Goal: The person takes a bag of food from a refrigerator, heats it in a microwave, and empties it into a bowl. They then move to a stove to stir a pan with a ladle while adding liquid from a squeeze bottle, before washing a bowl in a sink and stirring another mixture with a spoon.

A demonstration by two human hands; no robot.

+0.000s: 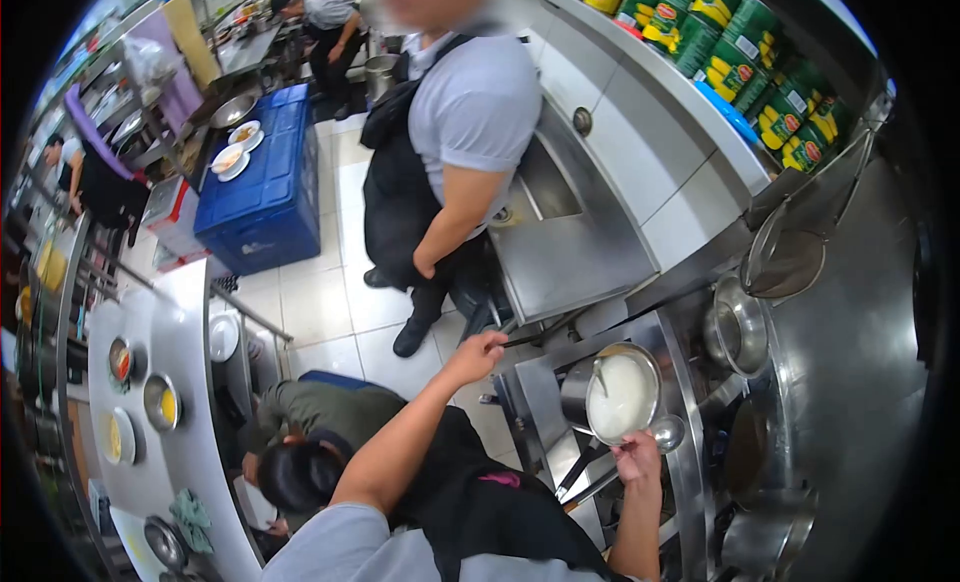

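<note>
My left hand [478,354] is closed around the end of a dark handle [522,340] that leads to a steel pot [575,387] on the stove. The pot holds white liquid [622,394], and a utensil leans inside it. My right hand [638,460] sits just below the pot's rim, fingers pinched on the stem of a small steel ladle [668,433] whose bowl lies beside the pot. Both my arms reach out over my black apron.
A person in a grey shirt and black apron [450,132] stands by a steel counter [570,252]. Another person [300,472] crouches at my left. Green cans [750,52] line a shelf. A blue crate [265,197] carries bowls. A steel bowl [738,330] and strainer [790,267] sit right.
</note>
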